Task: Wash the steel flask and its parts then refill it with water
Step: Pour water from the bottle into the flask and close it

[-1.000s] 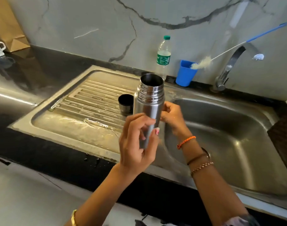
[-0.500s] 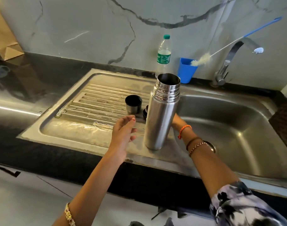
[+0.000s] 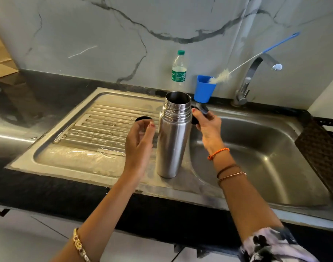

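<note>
1. We see the tall, cylindrical brushed-steel flask (image 3: pixel 172 140) standing upright and uncapped on the wet steel draining board (image 3: pixel 90 148), at the edge next to the sink basin (image 3: pixel 256 152).
2. The left hand (image 3: pixel 138 146) hovers just beside the flask's left flank, fingers loosely curved and holding nothing; a narrow gap separates its fingertips from the steel wall.
3. The right hand (image 3: pixel 207 127) is at the flask's right shoulder, level with the threaded neck, its fingers curled round a small black part (image 3: pixel 199 112) (its exact form is blurred). We cannot tell whether this hand touches the flask.
4. Thus the flask stands between the two hands, gripped by neither.
5. A small dark-lined steel cup (image 3: pixel 143 119) sits on the ribbed draining board behind the left hand, partly hidden by it.
6. At the back ledge stand a clear plastic water bottle with a green cap (image 3: pixel 178 69) and a blue plastic tumbler (image 3: pixel 203 89), which holds a long bottle brush with a blue handle (image 3: pixel 256 55).
7. A curved chrome tap (image 3: pixel 252 80) rises behind the basin.
</note>
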